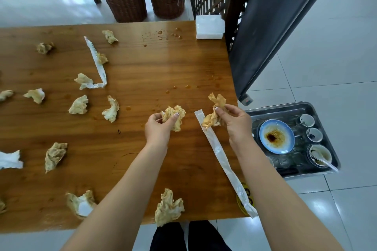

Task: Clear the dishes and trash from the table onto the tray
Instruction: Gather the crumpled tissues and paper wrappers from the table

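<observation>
Dishes are already set on the tray beside the surface, a stained napkin is gripped in the fingers of the left hand and another napkin in the right hand, while many crumpled napkins and two wrappers are left scattered there.

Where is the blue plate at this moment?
In the head view, the blue plate lies in the metal tray right of the table, beside a small bowl.
</observation>
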Demonstrator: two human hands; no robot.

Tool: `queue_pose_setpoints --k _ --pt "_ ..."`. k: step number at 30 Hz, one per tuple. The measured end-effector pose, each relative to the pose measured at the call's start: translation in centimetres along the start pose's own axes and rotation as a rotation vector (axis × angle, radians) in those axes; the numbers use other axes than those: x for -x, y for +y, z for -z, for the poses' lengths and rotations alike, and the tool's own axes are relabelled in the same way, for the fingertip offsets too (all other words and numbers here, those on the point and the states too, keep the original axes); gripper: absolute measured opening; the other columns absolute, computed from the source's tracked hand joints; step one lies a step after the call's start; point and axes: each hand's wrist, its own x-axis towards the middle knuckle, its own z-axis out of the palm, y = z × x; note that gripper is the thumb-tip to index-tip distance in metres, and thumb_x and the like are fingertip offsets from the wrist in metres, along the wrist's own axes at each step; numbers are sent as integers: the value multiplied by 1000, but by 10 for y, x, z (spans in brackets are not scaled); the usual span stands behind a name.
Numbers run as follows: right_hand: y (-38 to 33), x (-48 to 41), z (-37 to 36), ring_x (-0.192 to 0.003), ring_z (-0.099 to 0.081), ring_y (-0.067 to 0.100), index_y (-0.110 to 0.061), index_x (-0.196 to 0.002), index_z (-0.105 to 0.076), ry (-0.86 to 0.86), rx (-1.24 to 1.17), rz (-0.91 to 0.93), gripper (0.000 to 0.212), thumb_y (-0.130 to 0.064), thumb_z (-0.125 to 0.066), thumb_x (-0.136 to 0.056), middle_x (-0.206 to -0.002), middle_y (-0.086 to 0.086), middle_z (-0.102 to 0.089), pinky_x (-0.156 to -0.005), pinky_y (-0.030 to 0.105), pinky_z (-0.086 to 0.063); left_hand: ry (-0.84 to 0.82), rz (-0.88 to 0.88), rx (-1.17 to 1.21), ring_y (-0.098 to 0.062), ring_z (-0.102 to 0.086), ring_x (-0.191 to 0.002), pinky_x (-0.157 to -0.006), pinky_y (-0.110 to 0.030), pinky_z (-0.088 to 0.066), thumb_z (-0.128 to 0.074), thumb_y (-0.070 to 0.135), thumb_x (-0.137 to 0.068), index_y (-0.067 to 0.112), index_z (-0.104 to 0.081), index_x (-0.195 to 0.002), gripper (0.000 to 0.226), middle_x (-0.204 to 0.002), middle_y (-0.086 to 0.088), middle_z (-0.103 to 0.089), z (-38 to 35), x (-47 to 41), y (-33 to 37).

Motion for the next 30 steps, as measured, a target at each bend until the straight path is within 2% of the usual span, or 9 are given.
queue_pose_setpoints --k 3,6,10,14,17,19,22,26,30 --pt "-4 10 5 -98 -67 19 -20 -97 -65 -67 -48 -33 26 -9 -76 -77 -105 4 -69 -87 34 -55 4 4 10 -13 -59 -95 -63 -16 -39 -76 26 -81 13 -56 -116 42 -109 0 -62 6 12 -1" --pt "-2 22 8 -98 -67 23 -20 -96 -64 -131 -74 -60 29 -5 -77 -75 -106 7 -68 -87 37 -56 -5 23 42 -15 -59 -98 -72 -20 -41 -75 25 -82 12 -55 -120 45 -110 -1 -62 14 25 -4" --pt "1 39 9 -96 -68 27 -15 -96 -62 -184 -104 -108 32 -3 -78 -72 -104 10 -69 -85 40 -56 -16 51 83 -7 -55 -83 -74 -22 -39 -72 23 -84 15 -53 -116 39 -100 4 -59 28 46 -8" --pt "0 61 7 -91 -68 24 -12 -96 -62 -229 -124 -118 28 -3 -76 -74 -102 12 -69 -82 36 -55 -47 58 132 -12 -54 -94 -84 -27 -37 -72 23 -84 18 -51 -113 35 -110 1 -57 42 63 -11" --pt "1 80 3 -90 -66 26 -10 -99 -62 -240 -109 -124 28 -3 -75 -75 -105 15 -69 -90 44 -51 -50 58 150 -15 -53 -102 -92 -29 -39 -72 24 -84 14 -52 -122 45 -114 1 -56 56 73 -12" --pt "3 94 -1 -90 -65 26 -9 -100 -62 -227 -119 -138 29 -2 -75 -75 -103 15 -69 -92 46 -48 -45 63 167 -18 -57 -106 -101 -37 -43 -73 25 -83 14 -52 -123 47 -118 -1 -59 70 77 -15" --pt "11 113 -7 -87 -65 25 -11 -95 -63 -210 -143 -160 25 -1 -75 -75 -101 14 -69 -83 41 -52 -53 68 160 -21 -57 -108 -100 -45 -47 -73 29 -82 16 -50 -127 51 -121 -1 -58 93 79 -22" --pt "24 145 -23 -90 -66 26 -12 -93 -64 -186 -150 -156 21 -2 -73 -77 -94 11 -70 -90 42 -49 -47 51 185 -21 -57 -109 -98 -43 -48 -73 28 -82 16 -49 -131 55 -124 -3 -57 133 85 -35" --pt "43 183 -45 -75 -66 17 -12 -91 -64 -151 -176 -121 18 0 -70 -80 -85 7 -69 -75 31 -53 -51 21 155 -21 -57 -108 -100 -40 -46 -71 27 -85 18 -50 -130 51 -120 -3 -58 179 88 -54"
